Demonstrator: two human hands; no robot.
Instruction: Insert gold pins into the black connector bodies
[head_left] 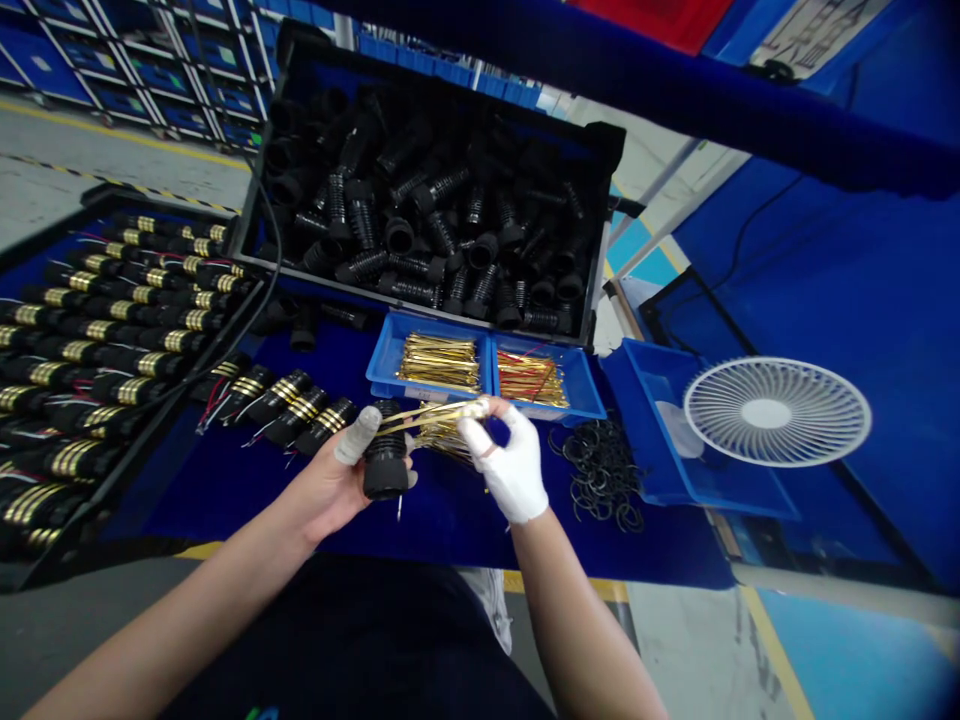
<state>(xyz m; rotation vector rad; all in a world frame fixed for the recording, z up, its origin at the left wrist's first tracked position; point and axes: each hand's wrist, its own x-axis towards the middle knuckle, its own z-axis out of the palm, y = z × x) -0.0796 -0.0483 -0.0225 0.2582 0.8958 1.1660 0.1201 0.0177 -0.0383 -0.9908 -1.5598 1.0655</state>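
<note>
My left hand, with a white cot on the thumb, grips a black ribbed plastic connector upright above the blue mat. My right hand, in a white glove, pinches the end of a bundle of thin gold wires that reaches across into the top of the connector. More gold wires lie on the mat just below the bundle. Both hands hover in front of two small blue trays.
Two small blue trays hold gold wires and red-gold wires. A large black bin of black connectors sits behind. Finished gold-banded connectors line the left, more fill a black tray. Black rings and a white fan lie right.
</note>
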